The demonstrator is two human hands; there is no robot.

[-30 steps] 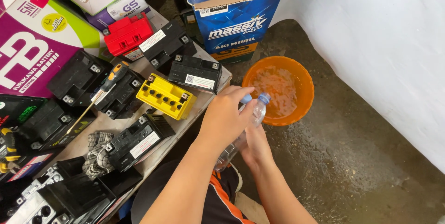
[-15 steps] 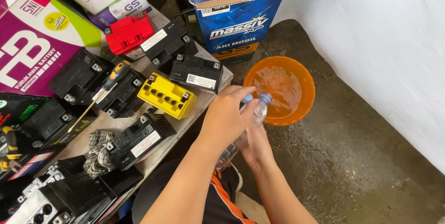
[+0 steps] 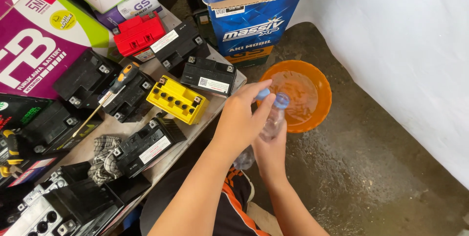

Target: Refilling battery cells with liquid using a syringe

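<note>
Both of our hands are meeting over the wet concrete floor (image 3: 391, 177), just right of the worktop (image 3: 115, 131). Our right hand (image 3: 270, 150) is wrapping around the body of a clear plastic bottle (image 3: 271, 121) from below, holding it nearly upright, while our left hand (image 3: 242, 118) is coming over the top, its fingers (image 3: 264, 104) pinching the small blue cap (image 3: 263, 94) beside the bottle's blue-ringed neck; we cannot tell whether the cap is touching the neck or sitting just off it. Just beyond the bottle, an orange basin (image 3: 320, 82) is sitting on the floor with water in it. Far of the basin, an open blue cardboard box (image 3: 254, 26) is standing against the white wall (image 3: 405, 45). On the worktop to our left, several small black batteries are lying close together, with a yellow-topped battery (image 3: 177, 99) nearest our left hand and a black battery (image 3: 209, 75) with a white label just beyond it. A red-topped battery (image 3: 138, 34) is sitting farther back, and a screwdriver (image 3: 110, 94) with an orange and black handle is resting across one of the black ones. A checked cloth (image 3: 105, 158) is lying bunched at the near edge, and a large magenta carton (image 3: 41, 45) is filling the far left.
</note>
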